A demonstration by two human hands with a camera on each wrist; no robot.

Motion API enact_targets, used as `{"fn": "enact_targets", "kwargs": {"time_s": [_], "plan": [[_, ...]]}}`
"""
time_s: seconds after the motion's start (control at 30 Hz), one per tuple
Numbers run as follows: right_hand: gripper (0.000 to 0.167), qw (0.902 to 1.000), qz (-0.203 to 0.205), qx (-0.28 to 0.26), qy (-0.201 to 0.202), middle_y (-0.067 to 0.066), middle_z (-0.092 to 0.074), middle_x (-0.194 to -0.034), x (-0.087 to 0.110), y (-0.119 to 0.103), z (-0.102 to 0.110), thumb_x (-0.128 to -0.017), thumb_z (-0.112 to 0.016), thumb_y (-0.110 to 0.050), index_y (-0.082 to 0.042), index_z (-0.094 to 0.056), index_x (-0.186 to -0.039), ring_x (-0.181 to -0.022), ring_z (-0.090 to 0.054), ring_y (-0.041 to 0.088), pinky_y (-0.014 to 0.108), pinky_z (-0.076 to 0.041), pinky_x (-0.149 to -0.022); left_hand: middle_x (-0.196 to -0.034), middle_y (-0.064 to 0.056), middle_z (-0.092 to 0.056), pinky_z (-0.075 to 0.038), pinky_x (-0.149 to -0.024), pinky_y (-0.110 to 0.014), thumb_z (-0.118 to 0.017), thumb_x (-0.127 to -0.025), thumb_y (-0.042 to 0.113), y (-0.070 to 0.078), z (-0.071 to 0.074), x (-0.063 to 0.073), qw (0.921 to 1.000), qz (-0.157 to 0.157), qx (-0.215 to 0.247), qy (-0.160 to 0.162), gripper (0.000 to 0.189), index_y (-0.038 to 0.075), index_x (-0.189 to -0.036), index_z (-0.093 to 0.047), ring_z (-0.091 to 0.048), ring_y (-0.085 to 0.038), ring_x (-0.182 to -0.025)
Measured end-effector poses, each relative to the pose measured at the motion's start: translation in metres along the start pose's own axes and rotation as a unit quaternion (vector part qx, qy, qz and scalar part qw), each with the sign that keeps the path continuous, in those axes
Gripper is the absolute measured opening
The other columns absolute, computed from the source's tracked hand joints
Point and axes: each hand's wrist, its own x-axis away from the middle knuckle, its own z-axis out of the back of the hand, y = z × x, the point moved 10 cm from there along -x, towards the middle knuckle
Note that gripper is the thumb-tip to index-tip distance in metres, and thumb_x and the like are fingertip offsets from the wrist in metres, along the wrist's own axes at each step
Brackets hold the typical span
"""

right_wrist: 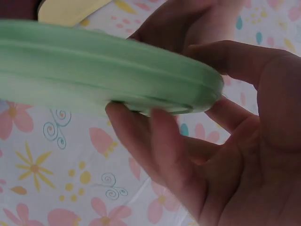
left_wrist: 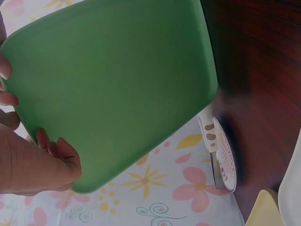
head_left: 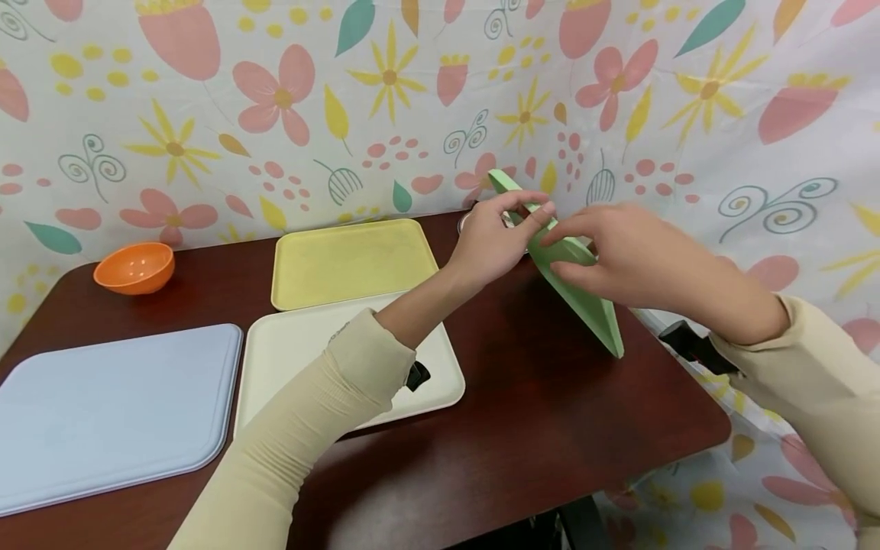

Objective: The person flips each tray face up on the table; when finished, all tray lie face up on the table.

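A green tray (head_left: 577, 283) stands tilted on edge above the right part of the table; I cannot tell whether its lower edge touches the wood. My left hand (head_left: 500, 233) pinches its upper far corner between thumb and fingers. On the tray's near side, my right hand (head_left: 612, 246) grips the upper edge, fingers on both faces in the right wrist view. Behind the tray, mostly hidden in the head view, are a round patterned plate (left_wrist: 226, 157) and a knife-like utensil with a white, brown-spotted handle (left_wrist: 209, 134).
A yellow tray (head_left: 354, 263) lies near the wall, a cream tray (head_left: 429, 382) in front of it. To the left are a light blue tray (head_left: 131, 405) and an orange bowl (head_left: 135, 269). A flowered cloth (head_left: 412, 99) hangs behind the dark table (head_left: 522, 443).
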Motion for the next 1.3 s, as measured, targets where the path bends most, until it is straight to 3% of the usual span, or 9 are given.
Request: {"fn": "enact_targets", "kwargs": {"time_s": [0.13, 0.23, 0.53, 0.77, 0.9, 1.07, 1.23, 1.3], "plan": [[0.028, 0.9997, 0.008, 0.023, -0.004, -0.005, -0.047, -0.053, -0.005, 0.001, 0.002, -0.084, -0.067, -0.004, -0.01, -0.076, -0.11, -0.043, -0.035, 0.013, 0.028, -0.034, -0.047, -0.097, 0.004, -0.065, -0.046, -0.064, -0.021, -0.063, -0.098, 0.036, 0.003, -0.002, -0.002, 0.9999, -0.007, 0.013, -0.005, 0.034, 0.015, -0.124, -0.069, -0.055, -0.008, -0.084], [0.03, 0.9984, 0.019, 0.047, -0.024, -0.006, -0.044, -0.05, -0.007, 0.001, 0.0, -0.083, -0.067, -0.003, -0.01, -0.075, -0.111, -0.042, -0.034, 0.012, 0.028, -0.033, -0.046, -0.098, 0.004, -0.064, -0.046, -0.064, -0.021, -0.063, -0.098, 0.036, 0.004, -0.004, -0.004, 0.9998, -0.004, 0.017, -0.009, 0.034, 0.015, -0.125, -0.069, -0.056, -0.007, -0.088], [0.037, 0.9918, 0.008, 0.063, -0.11, -0.005, -0.049, -0.053, -0.016, 0.011, -0.006, -0.079, -0.071, -0.004, -0.007, -0.071, -0.116, -0.043, -0.038, 0.012, 0.029, -0.038, -0.049, -0.096, 0.003, -0.067, -0.045, -0.062, -0.02, -0.064, -0.097, 0.037, 0.004, -0.008, -0.012, 0.9999, -0.002, 0.01, -0.013, 0.035, 0.016, -0.126, -0.068, -0.058, -0.006, -0.086], [0.04, 0.9892, -0.011, 0.058, -0.135, -0.004, -0.053, -0.058, -0.018, 0.016, -0.006, -0.079, -0.07, -0.003, -0.007, -0.072, -0.118, -0.044, -0.039, 0.012, 0.029, -0.038, -0.048, -0.101, -0.001, -0.065, -0.047, -0.073, -0.018, -0.062, -0.099, 0.033, -0.001, -0.008, -0.011, 0.9992, -0.008, 0.039, -0.008, 0.04, 0.015, -0.134, -0.057, -0.059, -0.009, -0.088], [0.04, 0.9882, -0.017, 0.053, -0.143, -0.003, -0.061, -0.069, -0.018, 0.02, -0.004, -0.079, -0.073, -0.005, -0.006, -0.071, -0.119, -0.05, -0.043, 0.013, 0.031, -0.04, -0.053, -0.106, 0.0, -0.063, -0.048, -0.076, -0.02, -0.06, -0.1, 0.032, -0.013, -0.002, -0.006, 0.9966, 0.019, 0.078, 0.021, 0.043, 0.015, -0.138, -0.049, -0.059, -0.011, -0.09], [0.042, 0.989, -0.019, 0.062, -0.133, -0.004, -0.053, -0.058, -0.02, 0.03, 0.008, -0.079, -0.072, -0.007, -0.008, -0.071, -0.121, -0.051, -0.04, 0.012, 0.03, -0.036, -0.057, -0.107, -0.001, -0.062, -0.048, -0.076, -0.024, -0.061, -0.099, 0.026, -0.034, 0.006, 0.005, 0.9906, 0.063, 0.093, 0.079, 0.042, 0.016, -0.136, -0.047, -0.06, -0.014, -0.09], [0.046, 0.9884, -0.057, 0.04, -0.134, -0.001, -0.063, -0.062, -0.02, 0.052, 0.017, -0.079, -0.069, -0.006, -0.011, -0.069, -0.124, -0.054, -0.058, 0.017, 0.029, -0.041, -0.052, -0.103, -0.002, -0.065, -0.046, -0.079, -0.026, -0.062, -0.097, 0.022, -0.069, -0.015, 0.014, 0.9838, 0.141, 0.088, 0.068, 0.037, 0.013, -0.131, -0.052, -0.061, -0.013, -0.091], [0.048, 0.987, -0.076, 0.031, -0.138, 0.009, -0.071, -0.078, -0.019, 0.062, 0.02, -0.079, -0.068, -0.007, -0.01, -0.068, -0.127, -0.054, -0.062, 0.018, 0.029, -0.042, -0.051, -0.103, -0.002, -0.067, -0.047, -0.082, -0.028, -0.063, -0.096, 0.022, -0.08, -0.029, 0.019, 0.9803, 0.172, 0.081, 0.052, 0.038, 0.012, -0.131, -0.053, -0.062, -0.015, -0.094]]}}
